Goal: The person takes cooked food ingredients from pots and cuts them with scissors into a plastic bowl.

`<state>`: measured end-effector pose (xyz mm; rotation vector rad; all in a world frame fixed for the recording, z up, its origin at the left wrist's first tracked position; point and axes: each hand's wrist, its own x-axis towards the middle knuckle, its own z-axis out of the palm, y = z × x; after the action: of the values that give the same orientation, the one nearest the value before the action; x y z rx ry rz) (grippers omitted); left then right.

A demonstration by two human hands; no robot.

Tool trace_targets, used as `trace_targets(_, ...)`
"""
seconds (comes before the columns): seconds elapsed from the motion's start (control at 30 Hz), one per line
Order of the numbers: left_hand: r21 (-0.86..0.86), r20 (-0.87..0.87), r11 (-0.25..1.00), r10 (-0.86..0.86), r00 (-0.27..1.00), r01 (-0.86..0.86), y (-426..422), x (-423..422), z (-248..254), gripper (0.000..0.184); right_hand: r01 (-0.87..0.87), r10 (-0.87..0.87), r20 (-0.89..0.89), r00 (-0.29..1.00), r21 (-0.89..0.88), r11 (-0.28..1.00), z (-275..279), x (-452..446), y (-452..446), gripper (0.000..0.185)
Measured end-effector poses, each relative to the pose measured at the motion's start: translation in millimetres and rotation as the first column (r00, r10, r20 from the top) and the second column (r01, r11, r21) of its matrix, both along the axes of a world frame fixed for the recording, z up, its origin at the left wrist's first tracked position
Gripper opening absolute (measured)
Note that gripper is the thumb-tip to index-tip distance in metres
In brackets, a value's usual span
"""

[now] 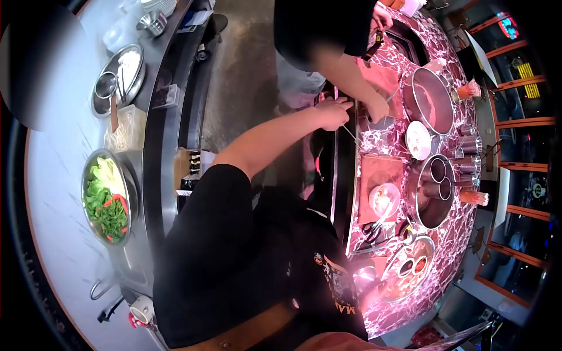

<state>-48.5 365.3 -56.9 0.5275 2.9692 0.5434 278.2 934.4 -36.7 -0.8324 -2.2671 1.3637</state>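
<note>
My left hand (333, 114) is stretched out at the counter's edge with its fingers curled. A thin metal utensil (351, 134) runs from under the fingers toward the countertop; its kind is unclear. Just beyond it, a co-worker's hand (378, 110) reaches down to the counter beside a shiny, clear-looking item (377, 139) that I cannot make out. A white plate (418, 140) lies to the right of both hands. My right hand cannot be made out; my black-shirted torso fills the lower middle.
On the red marbled counter (456, 257) stand a large metal pot (414, 96), a second pot (418, 217), metal cups (468, 164), a small bowl (384, 200) and a round tray (427, 251). Behind, a steel bowl of vegetables (105, 199) and a strainer (106, 85) rest on another counter.
</note>
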Motion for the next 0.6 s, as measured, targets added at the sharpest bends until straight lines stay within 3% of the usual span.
trace_targets(0.07,0.025,-0.012,0.999,0.022,1.0,-0.022,-20,14,-47,0.022,0.117,-0.117,0.069,0.991,-0.008,0.993,-17,30,-8,0.044)
trace_targets(0.1,0.111,-0.023,0.993,0.031,0.999,-0.028,-30,30,-69,0.019,0.161,-0.159,0.115,0.981,-0.007,0.987,-24,46,-8,0.044)
trace_targets(0.13,0.205,0.073,0.977,0.05,0.996,-0.064,-40,55,-74,0.017,0.198,-0.196,0.162,0.967,0.0,0.98,-31,63,-6,0.044)
trace_targets(0.17,0.28,-0.005,0.96,0.004,1.0,-0.002,-50,73,-111,0.017,0.232,-0.229,0.199,0.953,0.008,0.973,-33,75,-7,0.043)
trace_targets(0.2,0.363,0.068,0.925,0.095,0.993,-0.113,-54,112,-107,0.02,0.259,-0.256,0.24,0.936,0.018,0.966,-38,87,-4,0.043)
trace_targets(0.3,0.555,0.155,0.763,0.296,0.943,-0.33,-68,219,-176,0.015,0.305,-0.302,0.349,0.887,0.046,0.951,-50,110,11,0.042)
trace_targets(0.37,0.461,0.337,0.714,0.409,0.848,-0.527,-78,297,-221,0.014,0.304,-0.307,0.421,0.853,0.078,0.95,-53,119,20,0.042)
trace_targets(0.47,0.473,0.585,0.57,0.366,0.723,-0.672,-108,450,-296,0.022,0.351,-0.356,0.498,0.791,0.107,0.93,-61,133,15,0.041)
trace_targets(0.5,0.507,0.49,0.54,0.461,0.74,-0.672,-106,487,-302,0.026,0.354,-0.361,0.515,0.777,0.117,0.928,-68,139,20,0.041)
trace_targets(0.53,0.26,0.657,0.594,0.468,0.591,-0.761,-117,520,-336,0.027,0.342,-0.358,0.546,0.757,0.137,0.93,-73,130,19,0.04)
trace_targets(0.57,0.125,0.745,0.71,0.394,0.538,-0.693,-119,521,-287,0.04,0.348,-0.364,0.558,0.746,0.14,0.927,-80,133,22,0.04)
trace_targets(0.6,0.115,0.667,0.673,0.492,0.559,-0.731,-117,545,-304,0.038,0.346,-0.366,0.572,0.734,0.149,0.926,-82,126,21,0.04)
